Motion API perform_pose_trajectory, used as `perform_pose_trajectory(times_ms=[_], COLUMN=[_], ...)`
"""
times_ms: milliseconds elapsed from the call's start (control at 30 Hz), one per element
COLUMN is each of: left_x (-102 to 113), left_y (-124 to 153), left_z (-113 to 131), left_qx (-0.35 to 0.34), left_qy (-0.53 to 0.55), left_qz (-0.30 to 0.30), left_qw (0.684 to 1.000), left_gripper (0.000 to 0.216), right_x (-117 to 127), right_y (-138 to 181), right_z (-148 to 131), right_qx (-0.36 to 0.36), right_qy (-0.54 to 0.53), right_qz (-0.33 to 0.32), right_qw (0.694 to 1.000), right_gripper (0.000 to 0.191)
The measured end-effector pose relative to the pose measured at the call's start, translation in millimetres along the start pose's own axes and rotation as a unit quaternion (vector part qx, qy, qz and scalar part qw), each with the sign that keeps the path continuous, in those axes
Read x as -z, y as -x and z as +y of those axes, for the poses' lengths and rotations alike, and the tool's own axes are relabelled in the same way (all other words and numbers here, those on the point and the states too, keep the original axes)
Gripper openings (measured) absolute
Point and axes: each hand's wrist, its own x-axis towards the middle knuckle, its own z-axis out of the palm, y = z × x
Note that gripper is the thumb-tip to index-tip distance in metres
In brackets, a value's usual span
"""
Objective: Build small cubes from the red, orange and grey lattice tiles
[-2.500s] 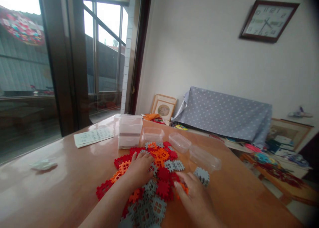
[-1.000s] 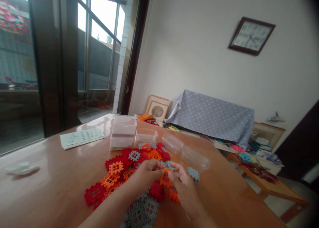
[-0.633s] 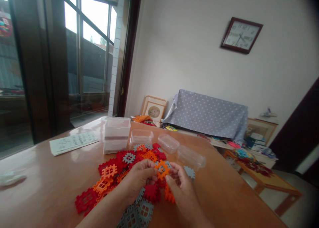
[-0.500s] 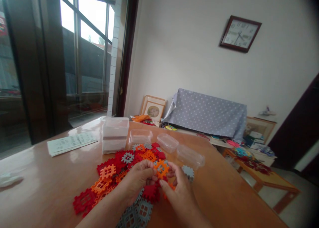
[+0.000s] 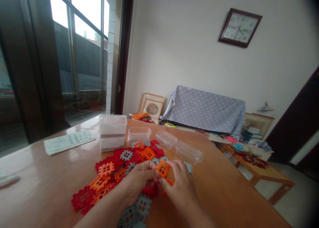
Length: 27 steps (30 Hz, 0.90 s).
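Between my two hands is an orange toothed plastic tile (image 5: 162,168) with a window-like opening. My left hand (image 5: 142,178) pinches at its left edge, the fingertips closed together. My right hand (image 5: 179,181) closes on the tile from the right, with the thumb at the lower edge and the fingers at the upper right. Beneath and around the hands lies a pile of similar tiles: red tiles (image 5: 83,197), orange tiles (image 5: 106,169) and grey tiles (image 5: 143,205). One grey tile (image 5: 188,168) shows partly behind my right hand.
On the wooden table (image 5: 224,194), stacked clear boxes (image 5: 112,131) stand behind the pile. Shallow clear plastic containers (image 5: 166,140) sit beside them. A folded paper (image 5: 69,141) lies at left, a white item (image 5: 8,179) at the far left edge. A low wooden stand (image 5: 269,178) is beyond the table.
My right fingers have shifted, with the index now higher along the tile's edge and the thumb nearer my left fingertips. The whole view has shifted slightly.
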Motion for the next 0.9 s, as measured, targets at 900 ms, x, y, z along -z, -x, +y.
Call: perform_pose_trajectory(times_ms=[900], left_x=[5.8], left_y=[9.3], left_z=[25.6], left_qx=[-0.043], left_qy=[-0.100], left_qz=[0.052], left_qw=[0.993], left_gripper=[0.023], right_x=[20.8], right_y=[4.6], right_z=[28.4], right_qx=[-0.048], right_qy=[0.042], right_qz=[-0.237], right_qw=[0.970], right_gripper=[0.009])
